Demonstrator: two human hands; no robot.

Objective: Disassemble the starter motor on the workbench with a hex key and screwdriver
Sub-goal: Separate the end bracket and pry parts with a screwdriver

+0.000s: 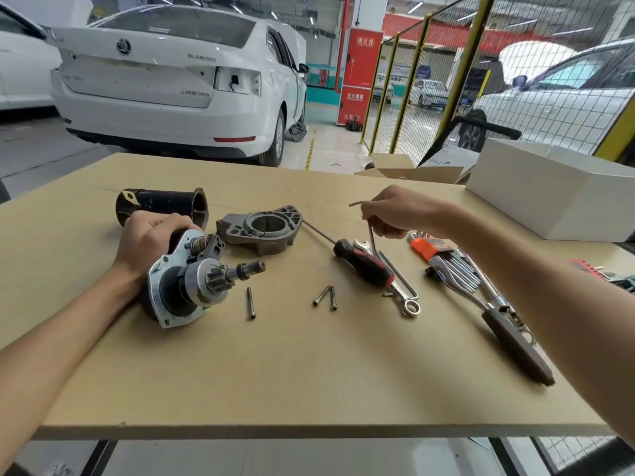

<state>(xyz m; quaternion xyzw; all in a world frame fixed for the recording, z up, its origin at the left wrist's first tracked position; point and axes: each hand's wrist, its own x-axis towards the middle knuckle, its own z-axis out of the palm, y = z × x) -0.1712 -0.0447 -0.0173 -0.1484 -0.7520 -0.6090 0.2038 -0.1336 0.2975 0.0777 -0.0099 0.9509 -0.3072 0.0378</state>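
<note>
The motor point(185, 283) lies at the left of the surface point(309, 372), its shaft pointing right. The left hand point(147, 242) closes on its far side. The right hand point(398, 214), well to the right, pinches the hex key point(371, 235).

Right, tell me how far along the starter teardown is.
Done: nose housing and black motor casing are off, and three bolts lie loose on the bench. In hand: left hand steadies the pinion assembly; right hand holds a hex key. Left: stripping that assembly; screwdriver lies unused.
</note>
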